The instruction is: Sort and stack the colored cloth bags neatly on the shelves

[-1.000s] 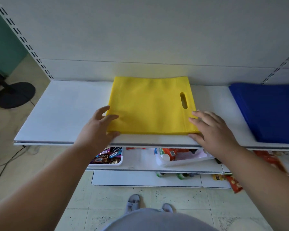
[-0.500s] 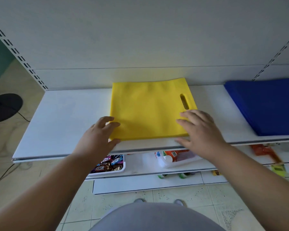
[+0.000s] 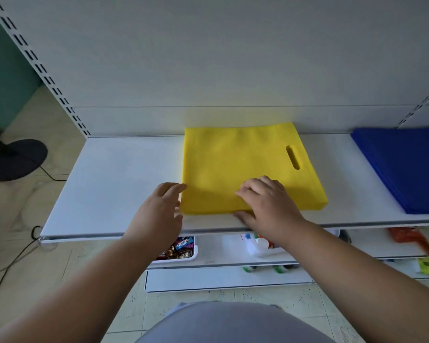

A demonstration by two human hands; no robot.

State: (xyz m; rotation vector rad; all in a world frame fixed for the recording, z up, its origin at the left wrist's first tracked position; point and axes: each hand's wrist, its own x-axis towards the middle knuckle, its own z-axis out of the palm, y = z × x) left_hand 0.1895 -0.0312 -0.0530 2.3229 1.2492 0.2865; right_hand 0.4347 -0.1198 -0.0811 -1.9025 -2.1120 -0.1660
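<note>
A stack of yellow cloth bags (image 3: 245, 167) with a cut-out handle lies flat in the middle of the white shelf (image 3: 124, 184). My left hand (image 3: 161, 211) is at the stack's front left corner, its straight fingers touching the left edge. My right hand (image 3: 265, 206) is on the stack's front edge near the middle, with bent fingers on top and the thumb against the front edge, pinching it. A stack of blue cloth bags (image 3: 404, 169) lies on the same shelf at the right, partly cut off by the frame.
Below this shelf a lower shelf holds a white tray of wrapped sweets (image 3: 181, 248), a white bottle (image 3: 255, 246) and orange packets (image 3: 411, 241). A black round fan base (image 3: 15, 159) and cables lie on the tiled floor at left. The shelf's left part is bare.
My right hand has slid left from the stack's front right corner to the middle of the front edge and curled its fingers. My left hand stays at the left corner.
</note>
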